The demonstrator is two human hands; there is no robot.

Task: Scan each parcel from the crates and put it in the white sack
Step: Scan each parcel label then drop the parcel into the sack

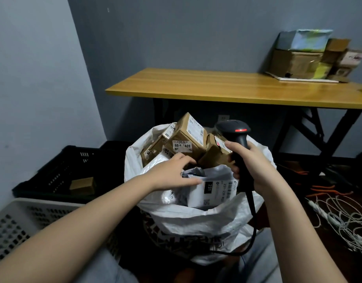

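The white sack [188, 221] stands open in front of me, filled with several brown cardboard parcels [188, 137] and a white poly-bag parcel [212, 190] on top near the front. My left hand [172, 172] is over the sack's mouth, fingers spread and loosely bent, touching the white parcel's upper edge. My right hand [251, 162] grips the handle of a black barcode scanner [235, 129], held upright over the sack's right side with a red light lit. A black crate [59, 170] at the left holds one small brown box [82, 185]. A grey-white crate [14, 225] sits nearer.
A wooden table [227, 86] with black legs stands behind the sack, with stacked cardboard boxes [310, 56] at its far right. White and orange cables [339, 213] lie tangled on the floor at the right. The scanner's black cord [251, 227] hangs down the sack's front.
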